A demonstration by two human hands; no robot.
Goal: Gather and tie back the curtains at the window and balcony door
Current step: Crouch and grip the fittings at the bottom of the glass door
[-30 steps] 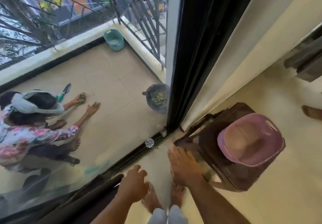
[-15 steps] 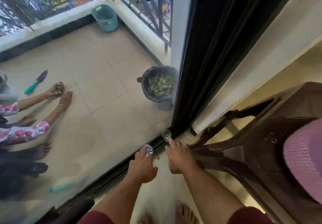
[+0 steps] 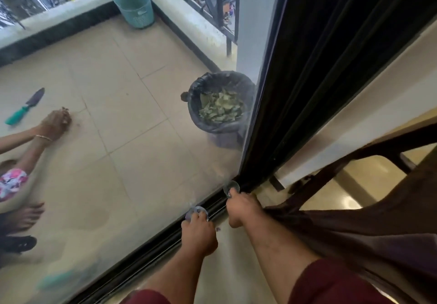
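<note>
A dark curtain (image 3: 319, 79) hangs gathered at the right edge of the glass balcony door (image 3: 142, 162) and reaches the floor track. Two round clear discs sit low on the glass by the track. My left hand (image 3: 199, 235) reaches down, and its curled fingertips pinch the left disc (image 3: 196, 212). My right hand (image 3: 243, 209) is curled at the right disc (image 3: 231, 187), right beside the curtain's bottom hem. How firmly it holds the disc is hard to tell.
A brown plastic chair (image 3: 378, 221) stands close against my right forearm. Through the glass I see a black bin of leaves (image 3: 220, 105), a teal basket (image 3: 134, 6), a trowel (image 3: 23, 110) and another person's hands (image 3: 53, 124) on the balcony floor.
I have bent lower and closer to the glass. Both hands moved forward from the chair and floor to the two clear discs.
</note>
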